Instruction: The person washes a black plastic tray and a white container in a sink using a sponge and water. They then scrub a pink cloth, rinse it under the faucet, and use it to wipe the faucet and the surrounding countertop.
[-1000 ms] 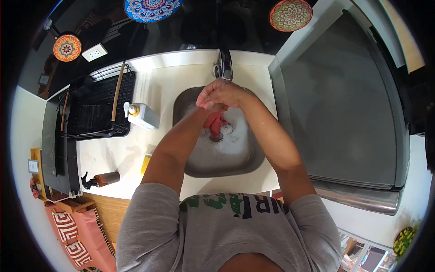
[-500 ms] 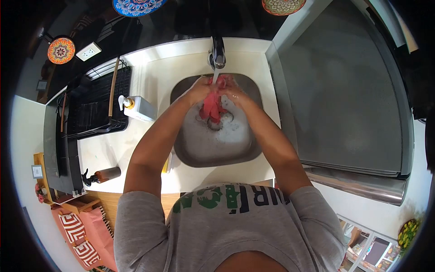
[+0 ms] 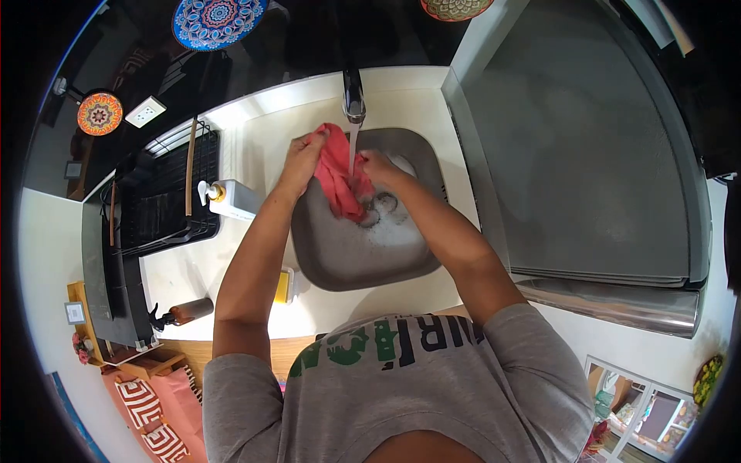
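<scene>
A wet red cloth (image 3: 337, 166) hangs spread between my hands over the grey sink (image 3: 332, 266). My left hand (image 3: 303, 158) is closed on its upper left edge, near the sink's back left corner. On the other side, my right hand (image 3: 378, 167) grips the cloth's right part, fingers partly hidden. Water runs from the faucet (image 3: 353, 104) in a stream onto the cloth between the two hands. Below, white suds (image 3: 390, 231) lie around the drain (image 3: 384, 204), and the cloth's lower end reaches down beside it.
Left of the sink stand a white pump bottle (image 3: 235, 201) and a black dish rack (image 3: 158, 193). A brown spray bottle (image 3: 189, 311) lies near the counter's front, with a yellow sponge (image 3: 282, 286) by the sink's edge. A large grey refrigerator (image 3: 587, 154) borders the right side.
The cloth was bunched in both hands under the faucet. My left hand has moved left and up, stretching the cloth open. The view has shifted slightly.
</scene>
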`<state>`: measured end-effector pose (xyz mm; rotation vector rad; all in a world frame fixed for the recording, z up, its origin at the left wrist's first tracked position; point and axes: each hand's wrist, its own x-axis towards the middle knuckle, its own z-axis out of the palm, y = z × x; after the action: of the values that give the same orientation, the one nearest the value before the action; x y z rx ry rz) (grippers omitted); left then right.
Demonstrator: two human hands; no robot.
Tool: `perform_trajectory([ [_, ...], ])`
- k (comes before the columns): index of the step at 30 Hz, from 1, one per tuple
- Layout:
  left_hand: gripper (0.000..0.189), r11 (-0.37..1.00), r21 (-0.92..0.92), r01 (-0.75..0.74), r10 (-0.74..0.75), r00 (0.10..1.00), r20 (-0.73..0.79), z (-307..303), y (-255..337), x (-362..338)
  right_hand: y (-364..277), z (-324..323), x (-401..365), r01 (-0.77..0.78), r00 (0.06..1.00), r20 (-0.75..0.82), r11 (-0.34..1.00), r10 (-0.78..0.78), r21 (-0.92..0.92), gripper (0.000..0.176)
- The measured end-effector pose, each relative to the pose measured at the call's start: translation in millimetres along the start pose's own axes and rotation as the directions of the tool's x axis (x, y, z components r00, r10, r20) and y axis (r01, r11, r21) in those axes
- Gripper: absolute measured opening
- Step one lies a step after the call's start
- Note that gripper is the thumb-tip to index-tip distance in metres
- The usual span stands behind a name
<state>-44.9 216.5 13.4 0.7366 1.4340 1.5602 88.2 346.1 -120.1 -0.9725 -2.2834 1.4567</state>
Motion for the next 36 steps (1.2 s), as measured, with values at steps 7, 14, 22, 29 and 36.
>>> perform_trajectory([
  [7, 0.049, 0.677, 0.699, -0.232, 0.246, 0.966, 0.082, -2.7, -80.3, 24.8, -85.4, -30.9, 9.4, 0.317, 0.948, 0.129, 0.898, -0.290, -0.307, 0.018],
  [14, 0.036, 0.867, 0.471, -0.162, 0.043, 0.967, 0.253, -6.1, -80.9, 50.3, -92.4, -52.7, 4.9, 0.188, 0.942, 0.267, 0.978, -0.205, 0.089, 0.011],
  [22, 0.024, 0.766, 0.634, -0.109, 0.069, 0.994, 0.087, 14.5, -4.2, 20.7, -79.3, -48.5, -18.4, 0.062, 0.943, 0.299, 0.961, -0.144, 0.269, 0.032],
  [29, 0.030, 0.739, 0.672, -0.045, -0.071, 0.987, 0.144, 6.4, 39.7, 7.3, -119.5, -48.5, -39.4, 0.032, 0.957, 0.199, 0.761, -0.210, 0.648, 0.034],
  [36, 0.029, 0.747, 0.653, -0.125, 0.092, 0.992, 0.085, 7.8, 50.3, 3.9, -84.0, -13.0, -46.6, -0.114, 0.973, 0.216, 0.652, -0.078, 0.750, 0.033],
])
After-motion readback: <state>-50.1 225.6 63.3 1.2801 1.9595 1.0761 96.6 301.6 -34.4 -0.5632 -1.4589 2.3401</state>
